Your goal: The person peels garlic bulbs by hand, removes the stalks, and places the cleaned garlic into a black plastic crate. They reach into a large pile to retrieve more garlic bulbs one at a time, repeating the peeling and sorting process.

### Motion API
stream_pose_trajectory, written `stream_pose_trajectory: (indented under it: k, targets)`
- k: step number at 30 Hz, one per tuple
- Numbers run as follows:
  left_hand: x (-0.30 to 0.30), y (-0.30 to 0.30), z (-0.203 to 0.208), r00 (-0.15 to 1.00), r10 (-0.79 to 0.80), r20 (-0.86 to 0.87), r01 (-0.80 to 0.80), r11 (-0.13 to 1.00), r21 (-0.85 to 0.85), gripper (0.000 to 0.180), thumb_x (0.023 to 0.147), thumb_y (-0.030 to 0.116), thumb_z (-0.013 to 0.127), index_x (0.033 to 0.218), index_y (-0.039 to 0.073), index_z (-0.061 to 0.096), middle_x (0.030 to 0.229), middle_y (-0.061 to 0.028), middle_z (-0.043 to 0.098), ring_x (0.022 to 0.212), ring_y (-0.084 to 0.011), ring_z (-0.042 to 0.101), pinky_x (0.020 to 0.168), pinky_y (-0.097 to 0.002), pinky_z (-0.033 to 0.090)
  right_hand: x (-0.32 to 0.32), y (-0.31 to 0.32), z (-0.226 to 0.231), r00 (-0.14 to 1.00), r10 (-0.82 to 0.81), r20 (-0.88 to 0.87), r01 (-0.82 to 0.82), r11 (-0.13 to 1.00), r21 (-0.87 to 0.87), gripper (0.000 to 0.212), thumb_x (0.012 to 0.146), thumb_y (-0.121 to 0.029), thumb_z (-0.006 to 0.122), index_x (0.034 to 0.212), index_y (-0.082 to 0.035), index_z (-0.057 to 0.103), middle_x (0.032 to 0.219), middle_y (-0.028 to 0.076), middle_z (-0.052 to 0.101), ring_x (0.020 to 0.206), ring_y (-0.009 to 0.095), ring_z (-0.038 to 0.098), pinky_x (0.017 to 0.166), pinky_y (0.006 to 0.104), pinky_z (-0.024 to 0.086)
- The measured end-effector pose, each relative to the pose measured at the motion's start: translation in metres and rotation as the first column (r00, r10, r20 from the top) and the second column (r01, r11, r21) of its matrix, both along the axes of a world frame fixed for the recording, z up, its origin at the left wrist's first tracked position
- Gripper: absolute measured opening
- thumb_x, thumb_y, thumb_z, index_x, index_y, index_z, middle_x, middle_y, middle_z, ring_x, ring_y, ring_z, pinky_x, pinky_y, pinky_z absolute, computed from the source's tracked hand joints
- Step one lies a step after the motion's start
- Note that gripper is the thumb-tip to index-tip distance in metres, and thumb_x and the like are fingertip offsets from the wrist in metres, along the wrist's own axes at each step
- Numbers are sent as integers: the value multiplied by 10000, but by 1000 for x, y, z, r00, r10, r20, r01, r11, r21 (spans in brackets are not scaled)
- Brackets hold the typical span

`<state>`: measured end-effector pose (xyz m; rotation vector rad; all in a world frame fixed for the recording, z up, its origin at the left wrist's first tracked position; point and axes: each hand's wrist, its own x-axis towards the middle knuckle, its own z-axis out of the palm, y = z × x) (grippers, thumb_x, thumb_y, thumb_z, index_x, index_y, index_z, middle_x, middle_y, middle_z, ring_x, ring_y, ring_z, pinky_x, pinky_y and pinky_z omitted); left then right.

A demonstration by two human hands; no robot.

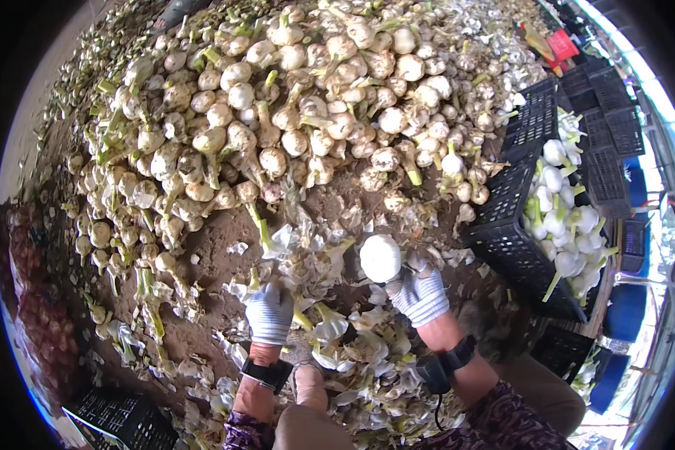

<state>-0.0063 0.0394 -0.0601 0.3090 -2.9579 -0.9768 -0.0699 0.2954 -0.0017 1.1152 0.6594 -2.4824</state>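
A clean white garlic bulb (380, 258) is held up by my right hand (418, 291), whose gloved fingers close on its lower right side. To the left, my left hand (270, 313) wears the same white striped glove. Its fingers are curled together above the ground, and whatever lies between them is hidden. Loose papery peelings (330, 326) and cut leaf bits lie between and below the hands. Beyond them rises a wide heap of unpeeled, soil-stained garlic (292, 112), many bulbs still with stems.
At right, a tilted black plastic crate (502, 202) holds cleaned white garlic (566, 217). More black crates (607, 142) stand behind it. A dark crate (124, 420) sits at lower left, below a reddish mesh sack (41, 322). A red object (561, 46) lies at the far right.
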Motion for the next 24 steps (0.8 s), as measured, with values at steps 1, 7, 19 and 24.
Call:
stream_pose_trajectory:
  k: [1,7,19,24]
  targets:
    - [-1,4,-4,1000,-12,24,15,992,-126,115,757,123,577,868,95,590,827,-118,597,706,-308,589,567,-409,474,-1,9,4,987,-14,-158,23,998,59,256,798,-204,667,947,-16,578,940,117,617,824,220,631,613,357,560]
    - [18,46,-16,926,-343,160,366,918,-151,584,634,345,711,1144,125,530,1152,-165,479,1073,-391,430,932,-508,342,-36,109,85,614,-448,-650,95,859,-502,506,801,-326,638,1194,-49,480,1023,59,565,770,130,526,579,240,499]
    - [3,50,16,466,-720,-515,880,318,352,234,752,177,654,963,75,654,984,-133,637,943,-289,598,808,-381,474,-123,58,22,912,288,-292,95,545,833,391,735,-23,684,1108,-63,572,903,74,586,696,147,593,505,253,514]
    - [12,34,29,852,-522,52,435,758,486,248,682,236,691,907,138,654,877,-144,624,759,-365,599,635,-424,495,-189,98,-25,938,346,5,103,-294,950,649,650,-89,737,1225,-39,440,1124,176,542,1005,291,527,881,366,428]
